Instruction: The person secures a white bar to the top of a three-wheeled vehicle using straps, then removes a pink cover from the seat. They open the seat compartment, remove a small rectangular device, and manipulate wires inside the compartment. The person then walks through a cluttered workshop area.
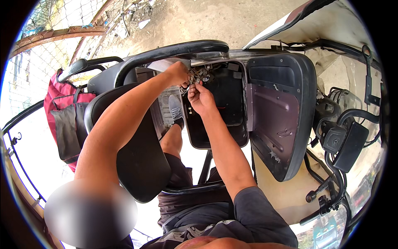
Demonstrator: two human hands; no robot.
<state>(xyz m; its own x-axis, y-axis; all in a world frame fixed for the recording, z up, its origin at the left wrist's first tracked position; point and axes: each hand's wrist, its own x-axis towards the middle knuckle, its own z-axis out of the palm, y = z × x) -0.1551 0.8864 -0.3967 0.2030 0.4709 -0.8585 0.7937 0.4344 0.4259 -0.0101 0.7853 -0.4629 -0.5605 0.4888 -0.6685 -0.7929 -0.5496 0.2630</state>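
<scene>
While both hands' fingers pinch it, the wire bundle [198, 76] looks tangled, greyish.

Both bare forearms reach forward and converge at the tangle of wires [200, 76]. The left arm runs long and nearly straight from the lower left up to that tangle, its wrist bent slightly inward; the left hand [179, 74] is curled, fingers closed at the tangle's left edge. The right arm rises from the lower middle, elbow bent, forearm angled up and leftward. The right hand [200, 98] sits just below the tangle, knuckles toward the camera, thumb and fingertips pinched together and pointing up into it
</scene>
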